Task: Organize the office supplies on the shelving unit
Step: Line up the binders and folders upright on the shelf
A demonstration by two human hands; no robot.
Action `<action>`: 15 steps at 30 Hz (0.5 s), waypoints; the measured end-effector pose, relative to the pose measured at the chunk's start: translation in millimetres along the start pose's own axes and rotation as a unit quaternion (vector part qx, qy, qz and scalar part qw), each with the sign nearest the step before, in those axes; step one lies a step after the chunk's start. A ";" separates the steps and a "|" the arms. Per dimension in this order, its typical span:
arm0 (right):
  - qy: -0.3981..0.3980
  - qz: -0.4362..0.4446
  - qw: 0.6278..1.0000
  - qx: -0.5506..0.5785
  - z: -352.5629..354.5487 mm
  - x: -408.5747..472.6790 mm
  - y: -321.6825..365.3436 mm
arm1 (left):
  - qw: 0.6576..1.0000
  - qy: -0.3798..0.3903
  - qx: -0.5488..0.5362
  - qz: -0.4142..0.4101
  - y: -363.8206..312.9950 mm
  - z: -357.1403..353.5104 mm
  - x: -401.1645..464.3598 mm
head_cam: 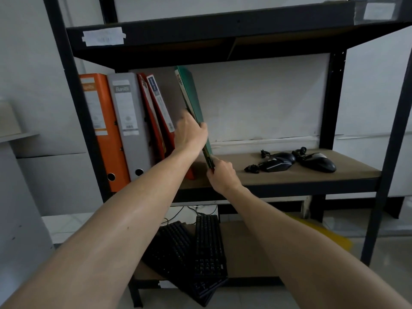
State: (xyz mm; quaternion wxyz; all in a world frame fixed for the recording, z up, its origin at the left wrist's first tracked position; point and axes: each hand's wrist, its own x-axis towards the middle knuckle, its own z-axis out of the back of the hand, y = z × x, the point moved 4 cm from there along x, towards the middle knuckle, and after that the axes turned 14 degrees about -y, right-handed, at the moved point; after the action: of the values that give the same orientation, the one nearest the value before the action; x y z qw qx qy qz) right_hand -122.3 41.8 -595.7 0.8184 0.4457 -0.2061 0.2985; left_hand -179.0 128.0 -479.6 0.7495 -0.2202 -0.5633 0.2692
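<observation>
A thin green folder (189, 90) stands almost upright on the middle shelf (289, 177) of a black shelving unit, its top tilted left. My left hand (190, 132) grips its spine halfway up, thumb on the right face. My right hand (220, 172) pinches its bottom front corner. Left of it lean two red folders (159, 108), then a grey binder (129, 121) and an orange binder (100, 126), all upright.
Two black computer mice (278, 161) (318, 162) with coiled cables lie on the right half of the middle shelf. Two black keyboards (207, 248) (171, 246) lie overlapping on the lower shelf, jutting past its front edge. A yellow sheet (321, 233) lies at floor level on the right.
</observation>
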 end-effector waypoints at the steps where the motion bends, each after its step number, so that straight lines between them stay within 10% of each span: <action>1: 0.003 -0.002 1.000 -0.003 -4.4 3.4 0.0 | 1.000 -0.005 0.011 -0.007 2.8 -1.5 2.9; 15: 0.027 -0.008 1.000 0.009 -43.4 34.1 -0.4 | 0.976 -0.070 0.173 -0.107 34.1 -21.2 19.5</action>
State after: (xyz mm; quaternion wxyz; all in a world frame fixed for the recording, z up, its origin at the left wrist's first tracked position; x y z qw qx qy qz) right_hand -93.8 89.1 -597.9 0.8218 0.4464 -0.1782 0.3058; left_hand -159.6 166.0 -492.8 0.7593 -0.0058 -0.5797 0.2955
